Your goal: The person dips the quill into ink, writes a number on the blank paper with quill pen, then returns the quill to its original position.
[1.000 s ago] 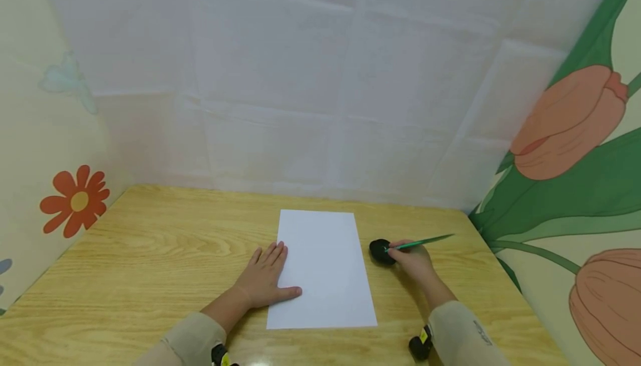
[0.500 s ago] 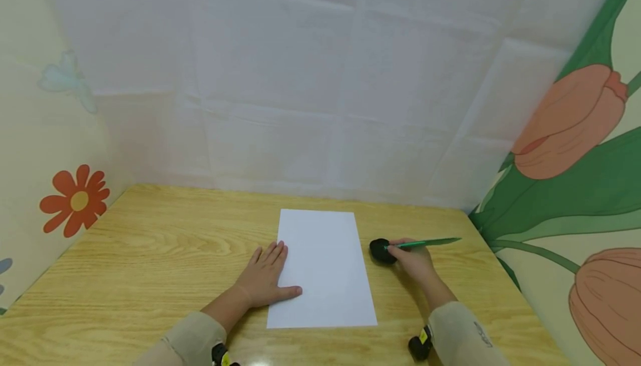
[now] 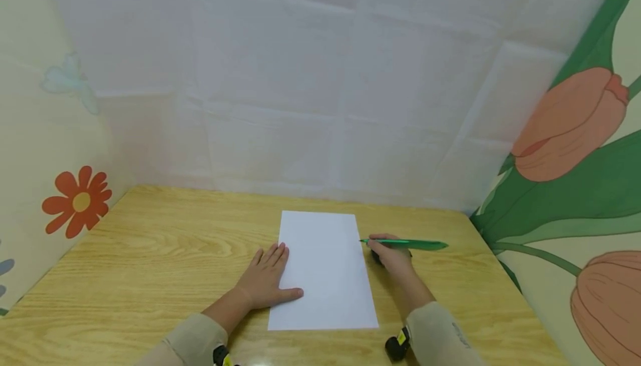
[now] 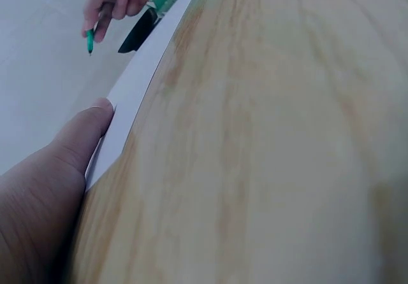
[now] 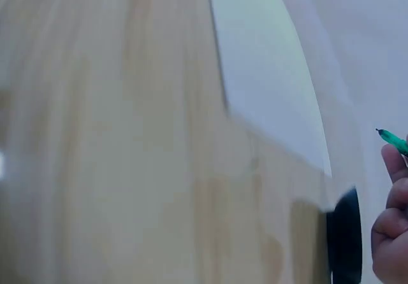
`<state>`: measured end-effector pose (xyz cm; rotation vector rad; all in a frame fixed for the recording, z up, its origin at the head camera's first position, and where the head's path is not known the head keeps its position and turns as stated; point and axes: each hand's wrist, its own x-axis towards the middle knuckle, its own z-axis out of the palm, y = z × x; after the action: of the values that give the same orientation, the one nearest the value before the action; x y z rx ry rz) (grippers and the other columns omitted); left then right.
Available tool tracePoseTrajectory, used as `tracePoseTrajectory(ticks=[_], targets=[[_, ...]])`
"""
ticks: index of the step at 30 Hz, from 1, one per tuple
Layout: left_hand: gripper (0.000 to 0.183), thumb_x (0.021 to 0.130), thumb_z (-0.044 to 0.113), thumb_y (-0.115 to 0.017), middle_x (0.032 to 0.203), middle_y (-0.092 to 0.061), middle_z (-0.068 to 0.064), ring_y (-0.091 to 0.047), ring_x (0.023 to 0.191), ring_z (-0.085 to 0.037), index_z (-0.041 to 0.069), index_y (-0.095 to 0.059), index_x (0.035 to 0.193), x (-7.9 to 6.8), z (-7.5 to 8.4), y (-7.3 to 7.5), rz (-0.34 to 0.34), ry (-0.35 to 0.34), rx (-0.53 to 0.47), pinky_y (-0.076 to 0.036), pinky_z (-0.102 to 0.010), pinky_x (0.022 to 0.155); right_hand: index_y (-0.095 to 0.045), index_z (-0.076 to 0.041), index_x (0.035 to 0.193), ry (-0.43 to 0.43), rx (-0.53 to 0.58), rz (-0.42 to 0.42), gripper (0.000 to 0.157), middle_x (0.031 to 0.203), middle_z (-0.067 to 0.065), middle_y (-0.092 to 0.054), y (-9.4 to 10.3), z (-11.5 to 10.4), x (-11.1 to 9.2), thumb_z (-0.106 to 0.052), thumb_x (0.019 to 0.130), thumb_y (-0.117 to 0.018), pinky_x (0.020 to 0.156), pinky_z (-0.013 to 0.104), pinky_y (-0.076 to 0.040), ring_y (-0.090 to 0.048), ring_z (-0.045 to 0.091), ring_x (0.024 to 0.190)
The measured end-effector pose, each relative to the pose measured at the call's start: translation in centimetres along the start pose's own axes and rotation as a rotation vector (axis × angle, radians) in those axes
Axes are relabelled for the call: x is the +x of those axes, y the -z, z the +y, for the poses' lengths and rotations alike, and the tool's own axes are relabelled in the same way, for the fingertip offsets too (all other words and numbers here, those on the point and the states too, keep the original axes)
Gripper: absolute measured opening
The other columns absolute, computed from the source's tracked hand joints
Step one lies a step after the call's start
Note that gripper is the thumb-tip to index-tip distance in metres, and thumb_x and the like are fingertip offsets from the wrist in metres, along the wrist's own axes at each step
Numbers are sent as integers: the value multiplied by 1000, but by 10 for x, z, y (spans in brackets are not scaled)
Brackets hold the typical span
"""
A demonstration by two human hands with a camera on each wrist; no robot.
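A sheet of white paper [image 3: 328, 277] lies on the wooden table. My left hand [image 3: 262, 281] rests flat on its left edge, fingers straight and thumb spread over the sheet. My right hand [image 3: 393, 259] pinches a green pen [image 3: 420, 245] with a long, leaf-shaped tail pointing right. The pen's dark tip reaches the sheet's right edge in the head view, and the wrist views show it raised above the table. Under my right hand sits a round black object [image 5: 346, 239], mostly covered by the hand in the head view.
The wood-grain table [image 3: 165, 243] ends at a creased white cloth [image 3: 270, 82] at the back. Flower-printed panels stand on the left and right sides. A black wrist camera [image 3: 397, 346] hangs below the right sleeve.
My right hand has moved left with the pen, taking the tip away from the black object towards the paper's right edge. My left hand has stayed on the paper.
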<state>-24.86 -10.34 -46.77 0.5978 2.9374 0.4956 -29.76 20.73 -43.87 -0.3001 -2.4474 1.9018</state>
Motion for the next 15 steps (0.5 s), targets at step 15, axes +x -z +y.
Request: tracePoseTrajectory(ticks=[15], targets=[[110,82,75,-54,163,-18,-18,-14,153,-34,-3,-24,153,-1,2,3,-4,5,-12,-6,-57,122,-73,-4,108,11,-3,-23,30,81,-8,-67,-41,-8,6,-19,82,-76,64,20,-41,-50,8,71]])
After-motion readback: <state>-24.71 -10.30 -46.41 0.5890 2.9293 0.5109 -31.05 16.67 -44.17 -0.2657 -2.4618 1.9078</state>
